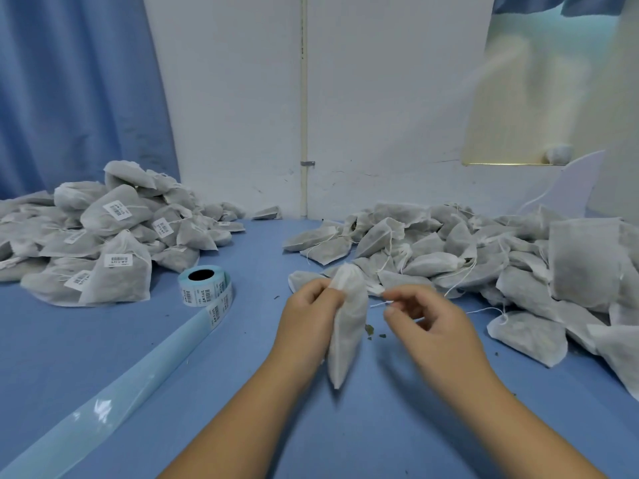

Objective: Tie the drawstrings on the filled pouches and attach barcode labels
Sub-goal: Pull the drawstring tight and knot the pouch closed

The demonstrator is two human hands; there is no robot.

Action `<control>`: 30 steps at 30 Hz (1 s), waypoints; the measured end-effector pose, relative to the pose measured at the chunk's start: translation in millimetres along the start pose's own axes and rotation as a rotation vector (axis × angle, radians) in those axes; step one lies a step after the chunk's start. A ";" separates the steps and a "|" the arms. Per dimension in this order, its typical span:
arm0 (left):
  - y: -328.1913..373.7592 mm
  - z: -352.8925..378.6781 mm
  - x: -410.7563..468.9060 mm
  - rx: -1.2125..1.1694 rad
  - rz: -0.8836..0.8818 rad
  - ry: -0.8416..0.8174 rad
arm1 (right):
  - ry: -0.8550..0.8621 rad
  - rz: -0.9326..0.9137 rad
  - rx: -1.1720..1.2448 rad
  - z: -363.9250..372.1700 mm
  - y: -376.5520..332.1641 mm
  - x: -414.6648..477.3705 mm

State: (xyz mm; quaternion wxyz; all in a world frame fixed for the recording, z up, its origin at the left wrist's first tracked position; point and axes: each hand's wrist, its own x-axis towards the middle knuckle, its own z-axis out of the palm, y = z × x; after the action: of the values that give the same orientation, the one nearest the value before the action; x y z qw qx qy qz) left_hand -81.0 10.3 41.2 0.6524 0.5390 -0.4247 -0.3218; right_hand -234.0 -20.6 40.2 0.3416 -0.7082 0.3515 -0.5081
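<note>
My left hand (309,318) grips the gathered neck of a white filled pouch (347,326), which hangs down above the blue table (242,392). To its right, my right hand (425,318) pinches the pouch's white drawstring (378,303), stretched sideways from the neck. A roll of barcode labels (204,286) stands left of my hands, its pale blue backing strip (114,385) trailing toward the near left edge.
A heap of labelled pouches (103,236) covers the left of the table. A larger heap of unlabelled pouches (484,267) with loose strings fills the right. Bits of dried leaf (370,330) lie near my hands. A white wall and blue curtain stand behind.
</note>
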 end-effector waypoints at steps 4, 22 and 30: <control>0.6 0.4 -3.8 -0.001 0.036 -0.047 | 0.049 0.029 -0.018 -3.5 1.8 1.8; 3.0 4.5 -9.9 0.017 0.097 -0.232 | -0.169 0.122 0.315 2.4 3.1 2.5; -4.8 2.2 -9.2 0.352 0.312 -0.278 | -0.060 0.108 0.266 -3.8 1.1 4.0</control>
State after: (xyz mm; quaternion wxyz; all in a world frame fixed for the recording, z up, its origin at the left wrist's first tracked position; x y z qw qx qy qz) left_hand -86.8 16.4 34.7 0.5259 0.5229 -0.6372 -0.2097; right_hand -236.8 -25.0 42.1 0.4698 -0.6517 0.3081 -0.5096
